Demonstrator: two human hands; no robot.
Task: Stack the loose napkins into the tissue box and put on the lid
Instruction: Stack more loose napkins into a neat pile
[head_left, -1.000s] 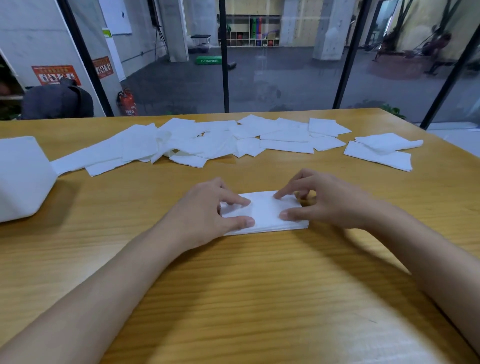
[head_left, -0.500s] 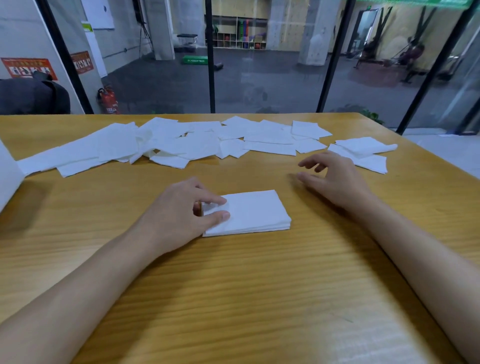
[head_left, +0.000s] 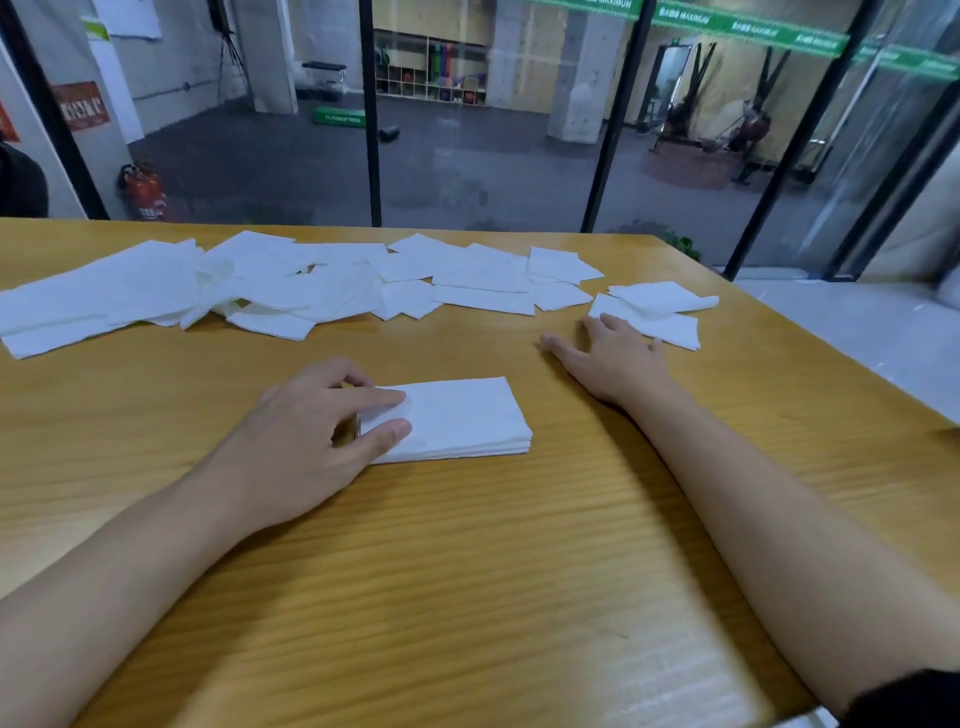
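White stack (head_left: 457, 415) gripped by our left hand (head_left: 306, 441); right hand (head_left: 613, 358), fingers flat, touched loose napkins (head_left: 654, 312). Gathering step, we judged; next: pinch one.

White napkin stack (head_left: 457, 415), white loose napkins (head_left: 291, 286), yellow wood-grain table (head_left: 467, 571), red fire extinguisher (head_left: 148, 195)
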